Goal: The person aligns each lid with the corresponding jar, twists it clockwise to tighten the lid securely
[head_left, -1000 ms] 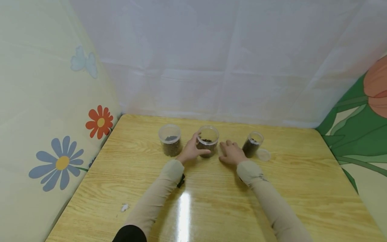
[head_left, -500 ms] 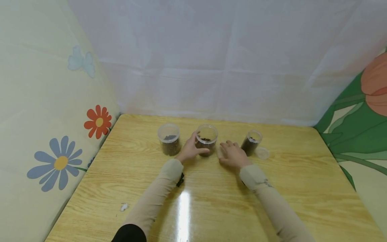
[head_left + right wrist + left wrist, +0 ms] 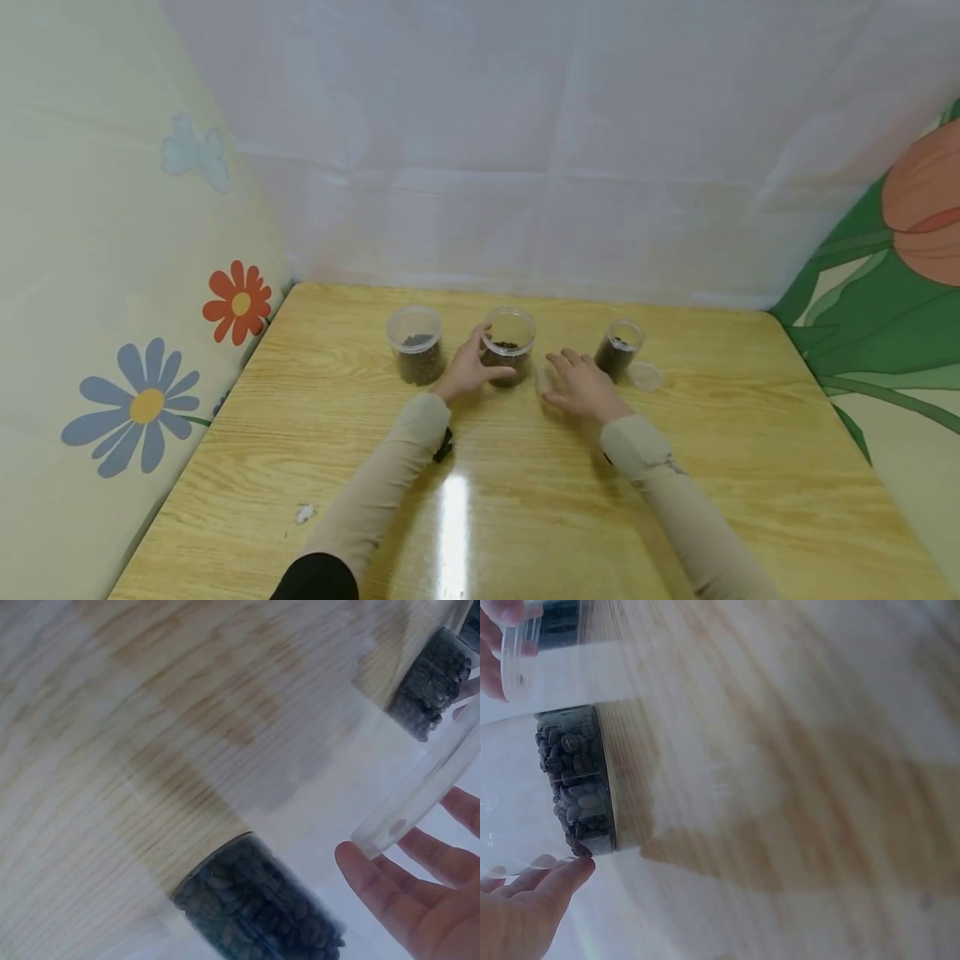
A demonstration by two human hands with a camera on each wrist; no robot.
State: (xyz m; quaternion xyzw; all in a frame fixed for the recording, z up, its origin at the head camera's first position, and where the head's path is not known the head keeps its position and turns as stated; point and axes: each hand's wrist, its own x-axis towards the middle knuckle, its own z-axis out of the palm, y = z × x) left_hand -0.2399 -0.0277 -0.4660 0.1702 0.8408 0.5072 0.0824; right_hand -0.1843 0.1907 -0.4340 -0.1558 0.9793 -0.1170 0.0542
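My left hand [image 3: 467, 371] grips a clear wide jar [image 3: 508, 360] part-filled with dark beans, thumb at the near side and fingers round its left. The jar stands upright, without a lid on it. In the left wrist view, the beans [image 3: 574, 772] fill its lower part. Just right of it, my right hand [image 3: 585, 387] holds a clear round lid [image 3: 420, 795] by its edge, between thumb and fingers. A slim jar [image 3: 615, 358] of dark beans stands beyond the right hand, also uncovered.
Left of the left hand stands another wide jar [image 3: 416, 357] with dark contents. A small clear lid [image 3: 645, 376] lies beside the slim jar. The wooden table [image 3: 540, 517] ends at a white cloth backdrop [image 3: 480, 208], with patterned cloth at both sides.
The head view has shifted slightly, so everything sits further left. My right hand has drawn a little away from the held jar with the lid. The left hand keeps its grip.
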